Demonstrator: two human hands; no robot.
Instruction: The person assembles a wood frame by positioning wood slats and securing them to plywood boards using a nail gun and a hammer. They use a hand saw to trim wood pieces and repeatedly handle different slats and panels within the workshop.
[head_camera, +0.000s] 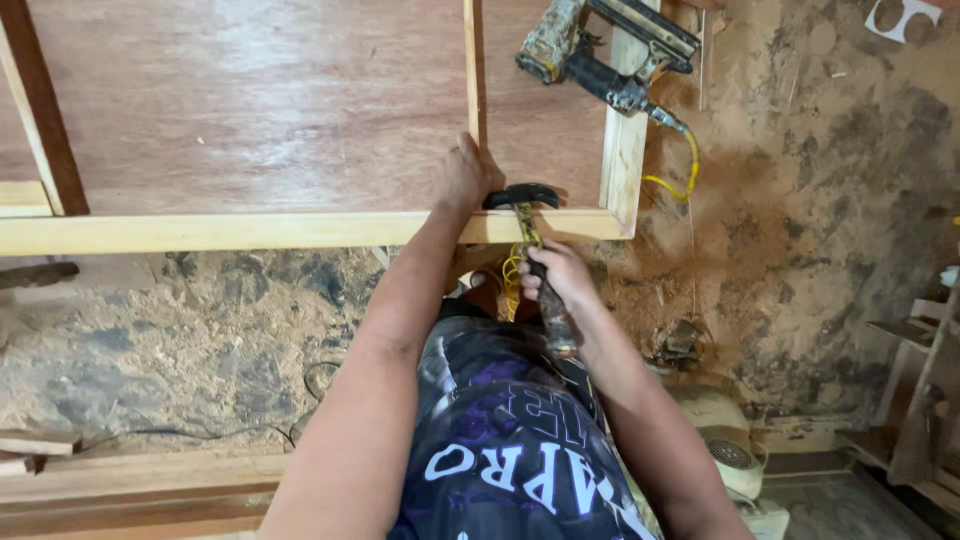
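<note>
My left hand (466, 178) rests on the near pale wooden rail (250, 232) of a frame, right where a thin upright strip (473, 70) meets it. My right hand (560, 275) grips the handle of a claw hammer (524, 200), whose dark head lies against the rail just right of my left hand. The frame sits on a reddish-brown plywood panel (270, 110).
A pneumatic nail gun (605, 55) lies on the frame's right rail (625, 150), with a yellow coiled hose (685, 170) trailing off it. Sawdust covers the floor (800, 200). Wooden boards (130, 490) lie at lower left, and a white fan-like machine (730, 450) stands at lower right.
</note>
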